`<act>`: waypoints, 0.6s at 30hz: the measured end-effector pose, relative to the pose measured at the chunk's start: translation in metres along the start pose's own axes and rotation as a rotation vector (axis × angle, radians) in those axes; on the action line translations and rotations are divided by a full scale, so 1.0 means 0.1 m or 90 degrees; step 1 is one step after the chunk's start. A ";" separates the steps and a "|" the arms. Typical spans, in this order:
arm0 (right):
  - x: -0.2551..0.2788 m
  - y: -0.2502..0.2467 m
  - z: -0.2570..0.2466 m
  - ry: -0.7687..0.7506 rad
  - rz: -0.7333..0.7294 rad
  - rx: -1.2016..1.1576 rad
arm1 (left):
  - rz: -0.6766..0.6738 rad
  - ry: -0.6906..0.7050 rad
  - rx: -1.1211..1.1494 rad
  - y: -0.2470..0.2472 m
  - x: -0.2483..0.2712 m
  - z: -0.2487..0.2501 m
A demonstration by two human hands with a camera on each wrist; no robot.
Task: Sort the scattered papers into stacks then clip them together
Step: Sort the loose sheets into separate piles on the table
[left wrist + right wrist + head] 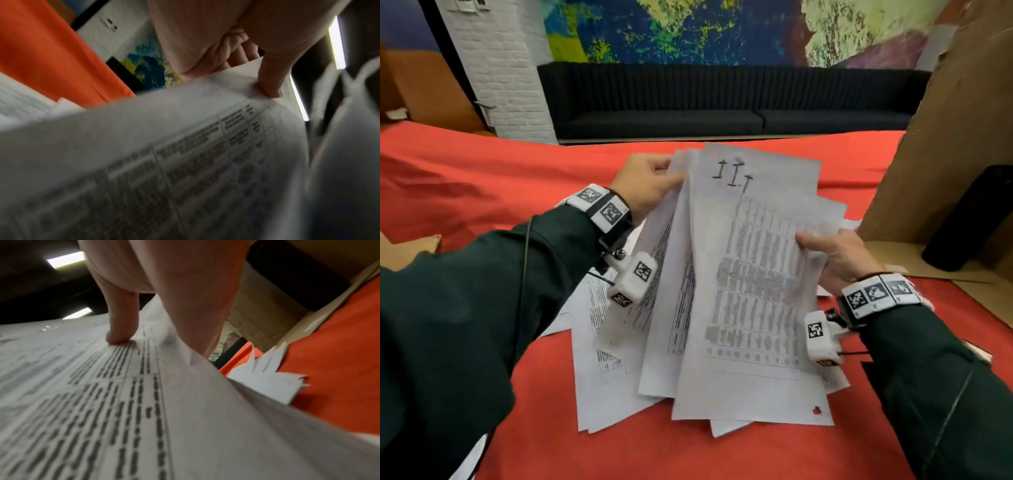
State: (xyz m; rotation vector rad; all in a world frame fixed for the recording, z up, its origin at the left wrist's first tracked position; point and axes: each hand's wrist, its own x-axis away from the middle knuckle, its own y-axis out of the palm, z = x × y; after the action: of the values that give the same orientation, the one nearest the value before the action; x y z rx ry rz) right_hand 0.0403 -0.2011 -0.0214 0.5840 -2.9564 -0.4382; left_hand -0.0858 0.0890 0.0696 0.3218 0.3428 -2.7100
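A fanned bundle of white printed sheets [739,291] is lifted over the red tablecloth. The top sheet carries a table and the hand-drawn mark "III" [732,173], with a red spot at its near right corner. My left hand [647,185] pinches the far left edge of the bundle; in the left wrist view its thumb [271,81] presses on a sheet [164,146]. My right hand [835,257] grips the right edge, thumb on top [121,324] of the printed sheet [102,402]. More sheets [602,377] lie flat beneath on the cloth.
The red tablecloth [465,178] covers the table. A tall cardboard panel [945,144] stands at the right with a black cylinder [969,219] in front of it. Loose paper corners [271,382] stick out near the right hand. A dark sofa [722,102] runs behind.
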 end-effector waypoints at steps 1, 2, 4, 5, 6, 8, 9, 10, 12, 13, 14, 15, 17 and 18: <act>-0.02 0.09 0.00 0.007 -0.013 -0.005 | -0.014 0.004 0.035 0.08 0.02 0.06; -0.02 0.18 -0.02 0.017 -0.019 -0.014 | -0.023 0.001 0.056 0.15 0.03 0.11; -0.06 0.28 -0.06 0.044 -0.018 -0.046 | -0.014 -0.022 0.096 0.25 0.05 0.19; -0.08 0.32 -0.07 0.054 -0.011 -0.058 | -0.008 -0.041 0.124 0.26 0.06 0.23; -0.09 0.34 -0.09 0.055 0.005 -0.062 | -0.006 -0.061 0.162 0.25 0.06 0.27; -0.09 0.37 -0.15 0.038 0.060 -0.058 | -0.072 -0.091 0.250 0.17 0.08 0.28; -0.09 0.39 -0.18 0.024 0.090 -0.056 | -0.125 -0.089 0.276 0.12 0.14 0.26; -0.09 0.41 -0.21 0.002 0.117 -0.059 | -0.171 -0.084 0.265 0.09 0.21 0.20; -0.07 0.49 -0.29 -0.078 0.154 -0.059 | -0.185 -0.047 0.100 0.04 0.34 -0.01; -0.06 0.55 -0.35 -0.128 0.167 -0.037 | -0.158 -0.019 -0.003 0.03 0.38 -0.13; -0.03 0.63 -0.41 -0.178 0.174 -0.005 | -0.117 0.017 -0.084 0.04 0.38 -0.22; 0.01 0.72 -0.49 -0.228 0.175 0.028 | -0.073 0.060 -0.117 0.06 0.36 -0.28; 0.12 0.93 -0.66 -0.329 0.151 0.078 | 0.026 0.119 -0.077 0.08 0.35 -0.20; 0.16 1.02 -0.73 -0.379 0.136 0.087 | 0.073 0.137 -0.038 0.08 0.37 -0.08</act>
State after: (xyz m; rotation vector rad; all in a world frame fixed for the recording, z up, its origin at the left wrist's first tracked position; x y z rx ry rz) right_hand -0.0004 -0.1356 0.0792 0.1543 -3.5855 -0.4534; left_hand -0.1145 0.0712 0.0501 0.6002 0.4499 -2.5527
